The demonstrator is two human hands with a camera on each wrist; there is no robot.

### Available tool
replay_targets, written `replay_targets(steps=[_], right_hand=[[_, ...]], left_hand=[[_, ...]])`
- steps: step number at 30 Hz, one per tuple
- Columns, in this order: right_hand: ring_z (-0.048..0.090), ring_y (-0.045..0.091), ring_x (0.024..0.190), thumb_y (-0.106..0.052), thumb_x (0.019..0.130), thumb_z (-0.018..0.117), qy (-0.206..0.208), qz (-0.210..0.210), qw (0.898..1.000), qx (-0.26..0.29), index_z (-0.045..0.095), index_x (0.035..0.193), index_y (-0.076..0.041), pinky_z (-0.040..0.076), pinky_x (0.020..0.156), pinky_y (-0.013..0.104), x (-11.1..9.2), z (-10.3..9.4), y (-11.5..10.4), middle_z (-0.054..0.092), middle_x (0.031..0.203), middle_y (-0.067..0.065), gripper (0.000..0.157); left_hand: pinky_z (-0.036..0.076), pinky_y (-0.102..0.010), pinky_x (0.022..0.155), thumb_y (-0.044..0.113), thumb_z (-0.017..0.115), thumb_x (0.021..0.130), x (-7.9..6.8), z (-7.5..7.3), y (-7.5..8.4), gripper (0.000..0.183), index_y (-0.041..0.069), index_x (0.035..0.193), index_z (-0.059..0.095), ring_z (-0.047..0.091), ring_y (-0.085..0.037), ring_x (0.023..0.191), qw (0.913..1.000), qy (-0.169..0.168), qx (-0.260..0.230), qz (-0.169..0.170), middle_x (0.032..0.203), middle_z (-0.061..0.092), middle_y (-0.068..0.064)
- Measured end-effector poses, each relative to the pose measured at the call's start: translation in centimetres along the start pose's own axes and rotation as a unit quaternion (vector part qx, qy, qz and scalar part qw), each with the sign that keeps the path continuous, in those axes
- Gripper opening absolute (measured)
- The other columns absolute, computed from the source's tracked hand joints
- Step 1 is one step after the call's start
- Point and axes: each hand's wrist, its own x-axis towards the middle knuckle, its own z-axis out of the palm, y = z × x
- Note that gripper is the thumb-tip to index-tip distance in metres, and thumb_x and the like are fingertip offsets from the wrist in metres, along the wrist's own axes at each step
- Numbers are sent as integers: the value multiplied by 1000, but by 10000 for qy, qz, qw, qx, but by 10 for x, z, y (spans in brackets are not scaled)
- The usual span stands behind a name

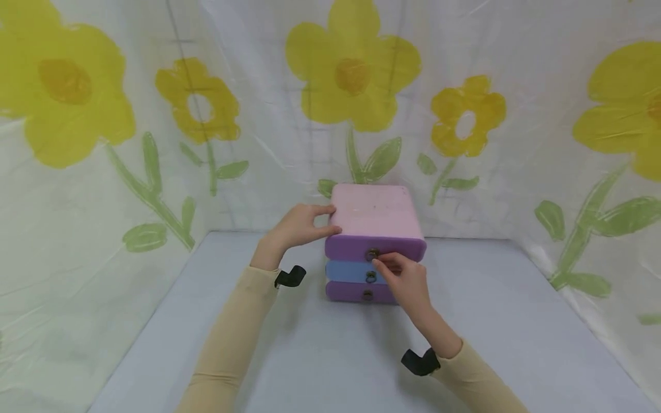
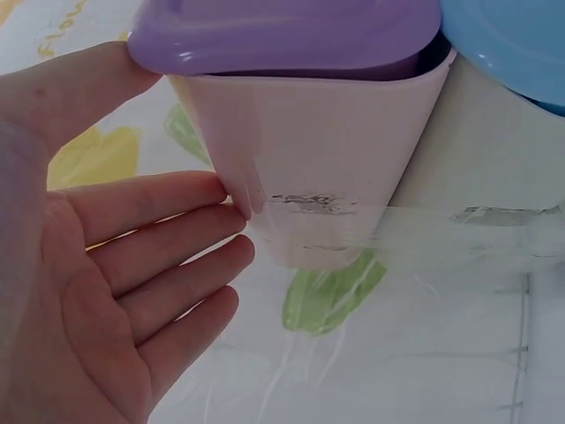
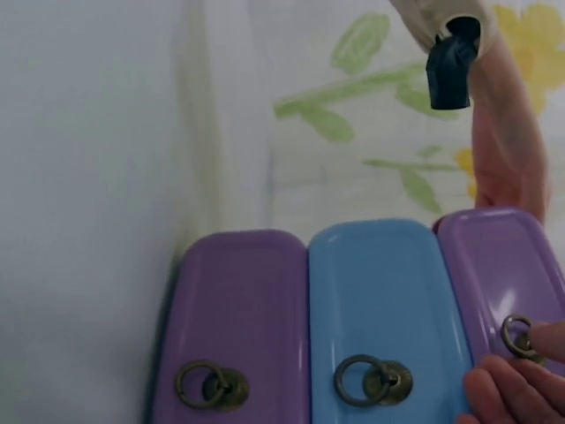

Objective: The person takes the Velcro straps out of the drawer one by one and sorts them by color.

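A small drawer box with a pink top (image 1: 374,212) has a purple top drawer (image 1: 345,248), a blue middle drawer (image 1: 342,271) and a purple bottom drawer (image 1: 343,291). Each front carries a bronze ring pull. My right hand (image 1: 411,284) pinches the top drawer's ring pull (image 3: 507,330) between thumb and fingers. My left hand (image 2: 97,274) steadies the box's left side with nearly straight fingers, its thumb by the purple front's edge. In the left wrist view, a narrow dark gap shows behind the top front at one corner.
The box stands on a pale table (image 1: 310,367) near its back edge. A whitish sheet (image 1: 273,143) with yellow flowers hangs behind it and along both sides. Clear tape (image 2: 424,234) runs across the box's side. Each wrist bears a black mount (image 1: 420,362).
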Motion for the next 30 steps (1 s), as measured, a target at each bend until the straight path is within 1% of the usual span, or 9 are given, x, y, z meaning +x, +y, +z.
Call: replay_targets(steps=[3,9,14,22,30], right_hand=[[67,12,69,-27,86,71,-32,154,9998,111,74,87,-9,52,61,21,-1,2,-1,73,78,1,18],[66,11,65,-25,86,71,-54,371,9990,247,73,83,-9,50,58,22,-1,2,-5,72,73,-1,16],[66,11,65,-24,87,70,-69,395,9991,167,72,82,-9,50,59,21,0,2,-5,72,72,0,16],[66,12,66,-22,87,69,-94,434,9985,331,71,81,-9,51,59,21,-1,3,-8,72,73,1,15],[65,10,65,-22,87,69,-63,423,9985,329,70,80,-10,50,58,21,-1,2,-7,71,72,1,14]], left_hand=[[41,-39,104,56,62,84,-1,1,0,69,15,138,52,49,-22,128,10000,1,-30,19,138,54,-2],[42,-39,102,57,62,84,-2,1,1,69,15,138,52,50,-22,127,10000,16,-72,31,138,54,-2],[43,-39,101,57,63,84,-2,0,0,69,15,138,52,50,-22,127,10000,25,-91,1,138,54,-2],[43,-39,100,56,62,84,-2,-1,1,68,15,137,52,51,-22,126,10000,39,-27,-1,137,55,-3],[43,-39,101,56,63,84,-1,-2,1,69,15,138,52,50,-23,127,10000,14,-52,-67,138,54,-3]])
